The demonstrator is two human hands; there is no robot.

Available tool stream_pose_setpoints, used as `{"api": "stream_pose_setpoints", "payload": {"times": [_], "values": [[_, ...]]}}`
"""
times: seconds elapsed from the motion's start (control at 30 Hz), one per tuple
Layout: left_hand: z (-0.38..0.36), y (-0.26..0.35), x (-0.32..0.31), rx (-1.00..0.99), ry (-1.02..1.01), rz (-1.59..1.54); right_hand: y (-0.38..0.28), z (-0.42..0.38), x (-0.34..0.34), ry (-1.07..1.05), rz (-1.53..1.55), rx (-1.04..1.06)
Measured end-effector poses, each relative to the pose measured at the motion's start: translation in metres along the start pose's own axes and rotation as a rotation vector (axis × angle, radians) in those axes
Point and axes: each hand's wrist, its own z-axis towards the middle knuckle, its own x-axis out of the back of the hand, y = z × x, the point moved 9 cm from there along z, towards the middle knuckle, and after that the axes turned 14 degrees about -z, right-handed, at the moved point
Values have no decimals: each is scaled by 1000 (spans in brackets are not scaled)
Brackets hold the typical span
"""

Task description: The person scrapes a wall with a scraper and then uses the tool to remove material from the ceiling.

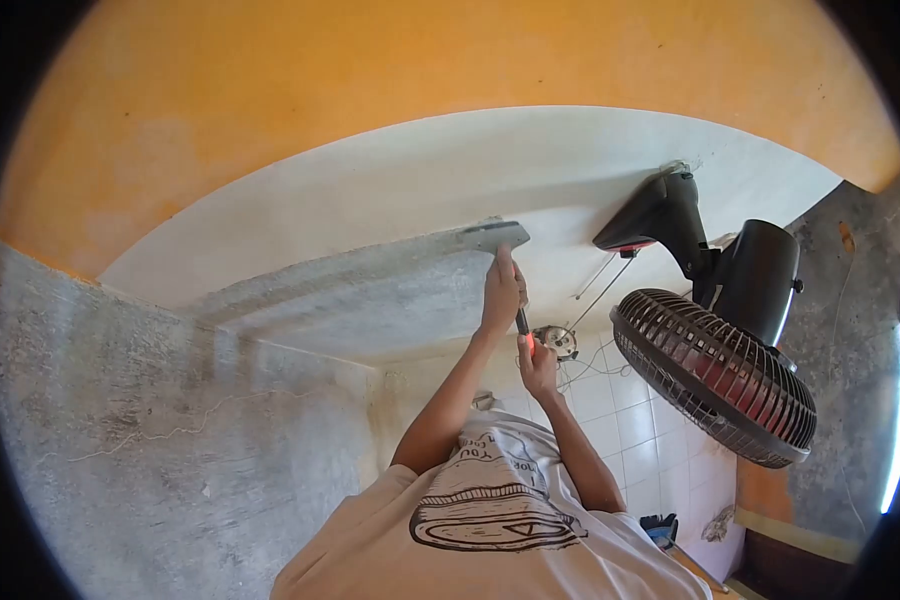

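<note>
A wide-bladed scraper lies with its grey blade against the white painted surface, at the end of a bare grey patch. Close below the blade, my left hand is closed around the upper part of the tool. Lower down, my right hand grips the black and red handle. Both arms are raised, and the fingers partly hide the handle.
A black fan is mounted on the white surface to the right, its cage near my right arm. Beside my hands is a round fixture with loose wires. White tiles lie beyond, rough grey wall at left, orange paint above.
</note>
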Motion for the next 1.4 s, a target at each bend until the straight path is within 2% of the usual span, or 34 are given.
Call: {"api": "stream_pose_setpoints", "payload": {"times": [0.6,0.67,0.77,0.93,1.0,1.1,1.17,1.23,1.3,1.4], "values": [[-2,1,18,-78,6,19,-3,-4,-16,-40,0,14],[-3,11,18,-136,84,93,-10,1,-14,-19,0,31],[-2,12,14,-39,18,32,-8,1,-13,-20,-4,35],[-1,-10,30,-53,12,-51,-2,-2,-14,-40,24,51],[4,-4,30,-82,22,-66,-12,2,-9,0,-11,150],[-4,9,27,-18,44,-12,-14,3,-12,-42,7,45],[-1,10,24,-47,-39,-59,-14,4,-13,-13,-12,88],[1,-2,33,-59,-42,-70,-14,1,-16,19,-27,126],[-3,-6,36,-81,-50,-85,-4,-1,-25,-89,-19,32],[-5,14,31,-102,-18,-50,-22,8,-23,-37,71,111]]}}
